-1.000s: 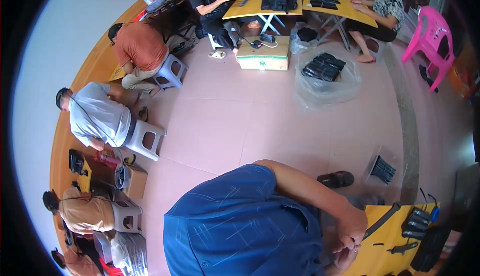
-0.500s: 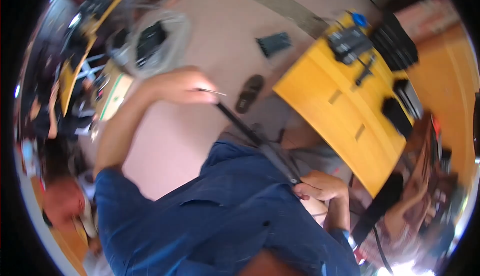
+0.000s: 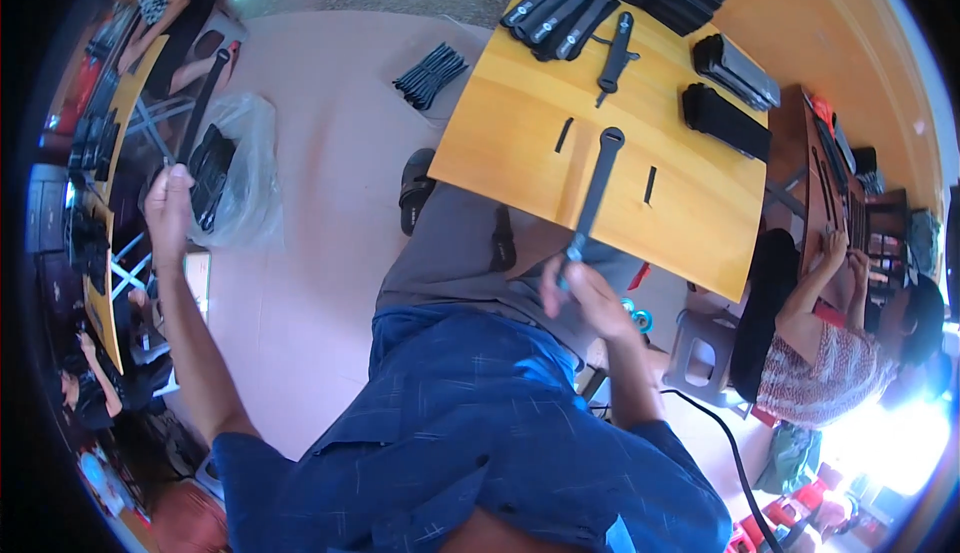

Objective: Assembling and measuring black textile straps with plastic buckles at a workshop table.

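Observation:
My left hand (image 3: 168,203) is raised at the left with its fingers closed on one end of a black strap (image 3: 205,98). That strap points upward past a clear plastic bag (image 3: 258,175). Over the near edge of the yellow table (image 3: 690,243), my right hand (image 3: 592,298) pinches the lower end of a second black strap (image 3: 597,188). The second strap reaches onto the tabletop, its rounded end with a hole lying farthest from me. Two short dark strips (image 3: 564,135) flank it. What my right fingertips cover is partly hidden.
Bundled black straps (image 3: 562,18), a single strap (image 3: 618,58) and black bundles (image 3: 725,121) occupy the table's far and right parts. More black strips (image 3: 432,78) sit beyond its left corner. A co-worker (image 3: 830,363) sits at right near a stool (image 3: 700,353); a cable (image 3: 725,433) hangs nearby.
Earlier, one black strap spanned between my hands. My left hand has swung far left with a strap, while my right hand has moved forward to the table edge. My view has shifted too.

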`<state>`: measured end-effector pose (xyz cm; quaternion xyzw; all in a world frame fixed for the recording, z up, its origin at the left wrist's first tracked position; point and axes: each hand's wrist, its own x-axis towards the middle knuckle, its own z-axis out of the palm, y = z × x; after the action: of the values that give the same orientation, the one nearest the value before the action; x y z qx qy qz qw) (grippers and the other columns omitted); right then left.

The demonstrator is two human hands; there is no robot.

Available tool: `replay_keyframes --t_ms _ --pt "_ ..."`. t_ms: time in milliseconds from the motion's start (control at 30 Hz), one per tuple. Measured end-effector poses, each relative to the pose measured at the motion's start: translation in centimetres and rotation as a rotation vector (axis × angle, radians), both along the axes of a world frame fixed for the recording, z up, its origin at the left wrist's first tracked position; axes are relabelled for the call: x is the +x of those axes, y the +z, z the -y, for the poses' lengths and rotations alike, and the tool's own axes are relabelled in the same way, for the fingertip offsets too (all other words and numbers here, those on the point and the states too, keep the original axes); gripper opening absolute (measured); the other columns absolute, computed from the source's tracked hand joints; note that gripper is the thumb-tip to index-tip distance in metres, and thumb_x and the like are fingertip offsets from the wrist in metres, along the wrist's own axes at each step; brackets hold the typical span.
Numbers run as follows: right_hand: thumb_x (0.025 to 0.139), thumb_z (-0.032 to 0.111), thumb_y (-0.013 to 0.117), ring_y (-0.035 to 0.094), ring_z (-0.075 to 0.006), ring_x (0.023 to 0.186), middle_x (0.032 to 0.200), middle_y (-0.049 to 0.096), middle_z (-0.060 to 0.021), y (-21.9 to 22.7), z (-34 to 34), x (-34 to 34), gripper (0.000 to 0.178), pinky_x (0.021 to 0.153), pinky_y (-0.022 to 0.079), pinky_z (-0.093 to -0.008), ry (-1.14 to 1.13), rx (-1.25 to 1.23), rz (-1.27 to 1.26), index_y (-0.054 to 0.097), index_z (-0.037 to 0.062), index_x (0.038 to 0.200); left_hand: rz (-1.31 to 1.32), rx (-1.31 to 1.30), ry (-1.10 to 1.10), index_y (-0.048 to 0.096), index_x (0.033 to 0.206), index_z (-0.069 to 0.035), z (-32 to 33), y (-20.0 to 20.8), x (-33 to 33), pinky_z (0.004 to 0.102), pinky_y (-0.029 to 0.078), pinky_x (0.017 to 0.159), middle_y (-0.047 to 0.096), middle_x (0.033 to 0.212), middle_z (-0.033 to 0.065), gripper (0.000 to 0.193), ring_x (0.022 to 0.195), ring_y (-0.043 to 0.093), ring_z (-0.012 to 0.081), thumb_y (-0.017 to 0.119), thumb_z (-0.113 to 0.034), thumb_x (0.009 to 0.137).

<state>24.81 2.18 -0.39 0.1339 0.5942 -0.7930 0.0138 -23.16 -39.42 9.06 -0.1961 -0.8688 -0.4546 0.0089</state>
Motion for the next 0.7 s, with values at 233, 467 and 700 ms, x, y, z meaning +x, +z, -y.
replay_keyframes --t_ms 233,467,700 --pt "0.109 0.065 0.034 0.063 -0.0145 0.079 0.09 0.064 -0.0042 -5.5 3.8 -6.4 0.065 0.076 0.052 -0.0283 -0.467 -0.231 0.095 0.061 0.0061 0.11 0.176 0.3 -0.166 0.071 0.099 -0.008 -11.7 -4.0 7.0 0.02 0.027 0.046 0.04 0.063 -0.0113 0.033 0.053 0.034 -0.0008 0.06 -0.037 0.108" --pt "0.106 0.07 0.036 0.064 -0.0123 0.081 0.09 0.065 -0.0008 -5.5 2.9 -7.2 0.071 0.074 0.051 -0.0268 -0.403 -0.534 0.119 0.066 0.0071 0.118 0.449 0.375 -0.475 0.07 0.092 -0.007 -20.0 -3.5 15.8 0.0195 0.029 0.047 0.043 0.063 -0.01 0.034 0.052 0.036 -0.0007 0.061 -0.036 0.108" --pt "0.103 0.028 0.067 0.063 -0.0082 0.081 0.09 0.068 0.0009 -1.2 4.0 -5.1 0.023 0.073 0.05 -0.0239 -0.156 0.019 0.157 0.07 0.0058 0.108 0.713 0.373 -0.785 0.065 0.086 -0.006 -24.3 -4.3 20.5 0.0189 0.03 0.047 0.045 0.063 -0.0084 0.038 0.051 0.038 0.0003 0.061 -0.037 0.108"
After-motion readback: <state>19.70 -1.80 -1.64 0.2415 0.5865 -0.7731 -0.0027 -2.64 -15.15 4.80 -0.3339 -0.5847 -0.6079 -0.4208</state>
